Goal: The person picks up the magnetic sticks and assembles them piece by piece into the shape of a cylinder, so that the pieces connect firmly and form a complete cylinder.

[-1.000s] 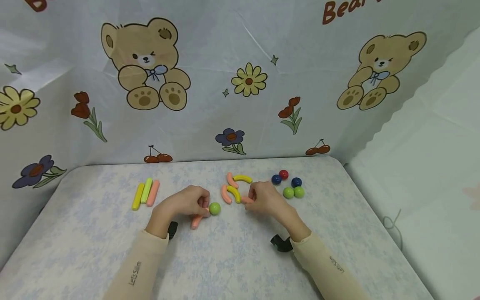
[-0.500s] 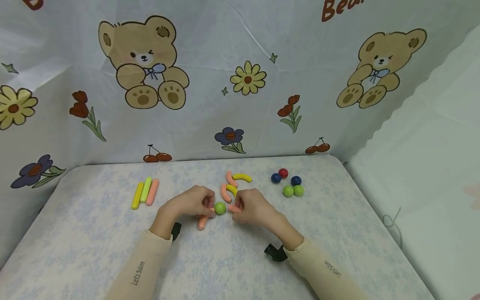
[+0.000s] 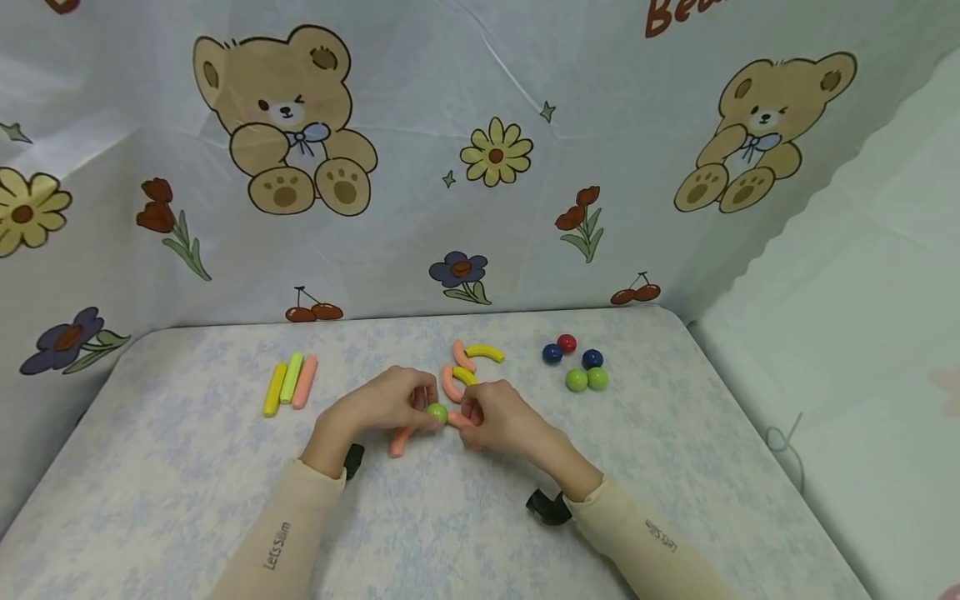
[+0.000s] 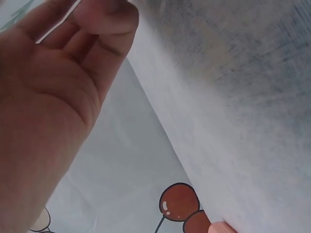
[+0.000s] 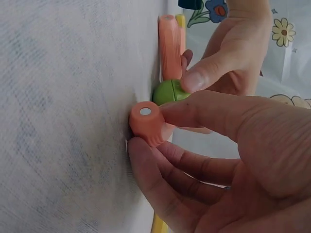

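Observation:
The left hand (image 3: 384, 402) pinches a green ball (image 3: 437, 413) between thumb and fingers, low over the table. A pink stick (image 3: 400, 442) lies beside that hand, its upper end against the ball in the right wrist view. The right hand (image 3: 504, 418) pinches a curved pink piece (image 3: 458, 420) just right of the ball; a silvery disc shows in the end of this pink piece (image 5: 146, 121). In the right wrist view the left thumb presses the green ball (image 5: 167, 92). What the left fingers touch is out of sight in the left wrist view.
Behind the hands lie curved pink pieces (image 3: 451, 385) and yellow pieces (image 3: 484, 353). Farther right are blue balls (image 3: 552, 354), a red ball (image 3: 567, 343) and green balls (image 3: 576, 380). Yellow (image 3: 275, 390), lime (image 3: 292, 379) and pink sticks (image 3: 305, 383) lie at the left.
The right hand has moved left with its curved pink piece, up to the green ball. The left hand has shifted slightly right, and its grip has moved from the pink stick onto the ball.

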Motion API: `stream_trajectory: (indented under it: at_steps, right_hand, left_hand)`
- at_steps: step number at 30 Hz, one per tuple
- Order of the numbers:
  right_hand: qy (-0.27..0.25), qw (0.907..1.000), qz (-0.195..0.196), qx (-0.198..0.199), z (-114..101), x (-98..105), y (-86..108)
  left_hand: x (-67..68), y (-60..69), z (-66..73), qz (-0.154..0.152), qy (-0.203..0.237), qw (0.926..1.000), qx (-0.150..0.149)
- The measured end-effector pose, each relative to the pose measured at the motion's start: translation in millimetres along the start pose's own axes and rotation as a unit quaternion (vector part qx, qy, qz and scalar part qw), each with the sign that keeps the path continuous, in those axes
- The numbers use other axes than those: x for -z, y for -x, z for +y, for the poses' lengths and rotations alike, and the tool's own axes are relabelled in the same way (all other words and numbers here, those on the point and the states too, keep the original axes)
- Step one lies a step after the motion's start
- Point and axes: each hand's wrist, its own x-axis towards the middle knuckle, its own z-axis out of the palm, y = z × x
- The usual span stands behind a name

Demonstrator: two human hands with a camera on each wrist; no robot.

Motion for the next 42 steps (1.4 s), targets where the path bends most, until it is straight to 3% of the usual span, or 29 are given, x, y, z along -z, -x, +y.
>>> stream_trajectory:
  at_steps: [3, 9, 16, 21, 31, 42]
  right_hand:
    - [-0.007, 0.9999, 0.002, 0.009, 0, 3, 0.7]
    - [0.008, 0.9988, 0.04, -0.029, 6, 24, 2.2]
    - [0.028, 0.9904, 0.114, -0.074, 30, 58, 5.9]
    - [0.034, 0.9853, 0.133, -0.102, 49, 85, 14.4]
    - [0.064, 0.98, 0.088, -0.167, 81, 132, 42.9]
    - [0.092, 0.9555, 0.049, -0.276, 91, 141, 47.9]
  left_hand:
    - [-0.1, -0.3, 0.5, 0.004, -0.003, 1.0, -0.007]
    - [2.7, 2.1, -3.0, 0.004, -0.01, 0.9999, 0.007]
    - [10.4, 7.4, -8.7, 0.007, -0.008, 0.9995, 0.03]
    - [16.6, 11.4, -13.5, 0.007, -0.013, 0.9994, 0.032]
    - [27.7, 18.5, -18.5, 0.003, -0.009, 0.9976, 0.069]
    - [32.7, 21.2, -23.0, 0.001, -0.011, 0.9964, 0.084]
